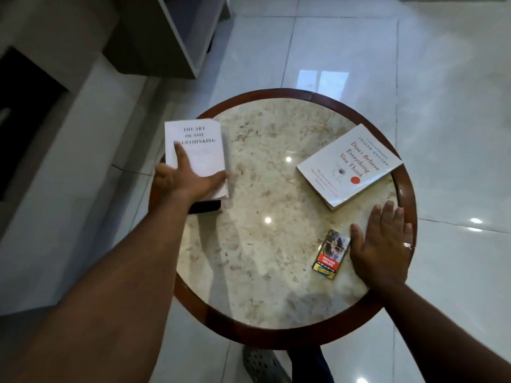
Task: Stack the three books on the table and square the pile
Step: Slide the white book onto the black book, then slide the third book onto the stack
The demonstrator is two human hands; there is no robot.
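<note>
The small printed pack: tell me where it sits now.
The small printed pack lies on the round table, near-right, beside the flat right hand and below the red-lettered book.

Ringed right hand (383, 250); bare forearms

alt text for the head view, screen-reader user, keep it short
A person's left hand grips a white book over a dark book at the left rim of a round marble table. The right hand lies flat beside a small printed pack, near a second white book lying apart.
</note>
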